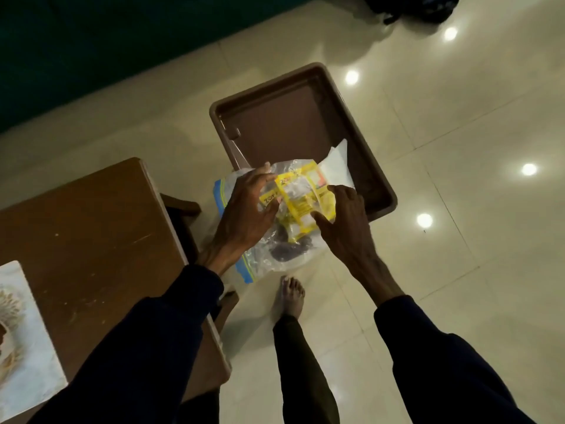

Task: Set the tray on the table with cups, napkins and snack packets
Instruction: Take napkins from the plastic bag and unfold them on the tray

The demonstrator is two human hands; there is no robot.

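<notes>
A brown plastic tray [293, 117] lies on the floor ahead of me, with a white napkin [336, 166] in its near right corner. Between my hands, above the tray's near edge, is a clear zip bag [275, 252] with a blue seal strip. Several yellow snack packets [302, 197] show at its mouth. My left hand [244, 215] grips the bag and a packet from the left. My right hand [345, 221] pinches the yellow packets from the right. No cups are in view.
A brown wooden table [91, 228] stands at my left, with a white patterned mat [21, 338] at its near left edge. My bare foot [290, 295] rests on the glossy tiled floor below the bag. A dark bag [412, 7] lies far back.
</notes>
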